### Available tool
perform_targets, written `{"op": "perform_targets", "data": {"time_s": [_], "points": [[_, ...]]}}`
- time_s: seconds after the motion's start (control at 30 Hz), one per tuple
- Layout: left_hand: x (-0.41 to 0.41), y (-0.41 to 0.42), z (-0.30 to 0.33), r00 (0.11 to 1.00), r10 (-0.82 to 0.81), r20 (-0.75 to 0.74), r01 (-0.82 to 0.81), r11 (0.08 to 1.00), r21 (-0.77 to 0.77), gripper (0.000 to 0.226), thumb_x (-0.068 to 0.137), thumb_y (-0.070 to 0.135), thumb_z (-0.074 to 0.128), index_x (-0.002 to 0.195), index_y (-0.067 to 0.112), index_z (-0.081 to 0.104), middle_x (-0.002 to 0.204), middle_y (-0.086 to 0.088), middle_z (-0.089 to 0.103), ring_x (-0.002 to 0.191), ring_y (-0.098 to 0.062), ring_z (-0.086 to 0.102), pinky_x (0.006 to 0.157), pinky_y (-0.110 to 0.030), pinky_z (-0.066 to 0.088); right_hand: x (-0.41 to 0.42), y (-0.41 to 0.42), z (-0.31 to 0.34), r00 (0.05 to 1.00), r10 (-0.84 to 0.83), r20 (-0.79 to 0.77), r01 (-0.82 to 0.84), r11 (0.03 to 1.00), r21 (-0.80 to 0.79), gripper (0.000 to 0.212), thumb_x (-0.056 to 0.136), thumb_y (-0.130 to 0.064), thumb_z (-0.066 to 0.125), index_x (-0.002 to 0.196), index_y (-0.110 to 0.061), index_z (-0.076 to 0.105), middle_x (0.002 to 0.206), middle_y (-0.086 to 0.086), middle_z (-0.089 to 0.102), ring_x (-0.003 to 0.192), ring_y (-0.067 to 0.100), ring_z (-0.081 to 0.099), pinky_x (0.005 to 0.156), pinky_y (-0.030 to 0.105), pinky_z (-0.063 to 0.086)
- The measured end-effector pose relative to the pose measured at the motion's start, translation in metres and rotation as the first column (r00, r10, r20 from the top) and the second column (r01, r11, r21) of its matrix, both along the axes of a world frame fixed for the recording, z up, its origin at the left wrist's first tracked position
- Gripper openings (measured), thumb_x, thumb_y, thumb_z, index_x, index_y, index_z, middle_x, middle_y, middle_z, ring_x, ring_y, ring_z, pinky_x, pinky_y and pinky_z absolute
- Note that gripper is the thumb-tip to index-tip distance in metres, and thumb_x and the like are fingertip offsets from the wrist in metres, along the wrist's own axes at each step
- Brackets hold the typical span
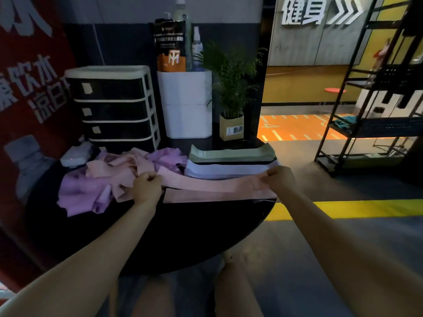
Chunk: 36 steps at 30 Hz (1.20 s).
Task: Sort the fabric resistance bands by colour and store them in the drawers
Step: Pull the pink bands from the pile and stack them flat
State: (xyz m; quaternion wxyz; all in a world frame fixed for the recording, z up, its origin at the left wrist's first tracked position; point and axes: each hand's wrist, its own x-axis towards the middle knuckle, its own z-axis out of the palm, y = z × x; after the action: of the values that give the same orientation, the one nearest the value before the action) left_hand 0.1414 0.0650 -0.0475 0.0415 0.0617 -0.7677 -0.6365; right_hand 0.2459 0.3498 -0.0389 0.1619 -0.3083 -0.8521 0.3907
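I hold a pink fabric band (pixel 212 184) stretched flat between both hands. My left hand (pixel 146 187) pinches its left end and my right hand (pixel 278 179) pinches its right end. It hovers just over a flat pink stack (pixel 219 196) at the black table's near edge. Behind lie a lavender stack (pixel 229 169) and a green stack (pixel 231 153). A tangled heap of pink and purple bands (pixel 109 179) covers the table's left side. A dark drawer unit (pixel 114 106) with a cream frame stands at the back left, its drawers closed.
The round black table (pixel 206 229) carries a white box (pixel 187 104) topped with bottles and an orange-black bag, a potted plant (pixel 231 99) and a small white device (pixel 76 154). A large water bottle (pixel 27 165) sits left. A black metal shelf rack (pixel 366 110) stands right.
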Motion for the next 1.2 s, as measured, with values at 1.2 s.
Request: {"op": "perform_targets", "data": {"time_s": [1.2], "points": [[0.012,-0.002,-0.046,0.983,-0.097,-0.156,0.015,0.889,-0.458,0.010,0.085,0.015,0.061,0.095,0.013,0.061,0.098,-0.004,0.065,0.082,-0.017,0.055,0.075,-0.026,0.039,-0.010,-0.082,-0.060,0.913,0.407,0.026,-0.358,0.768,0.531,0.026,0.093,-0.027,0.053,0.117,-0.021,0.062,0.118,0.000,0.052,0.111,0.024,0.043,0.085,0.034,0.030]]}}
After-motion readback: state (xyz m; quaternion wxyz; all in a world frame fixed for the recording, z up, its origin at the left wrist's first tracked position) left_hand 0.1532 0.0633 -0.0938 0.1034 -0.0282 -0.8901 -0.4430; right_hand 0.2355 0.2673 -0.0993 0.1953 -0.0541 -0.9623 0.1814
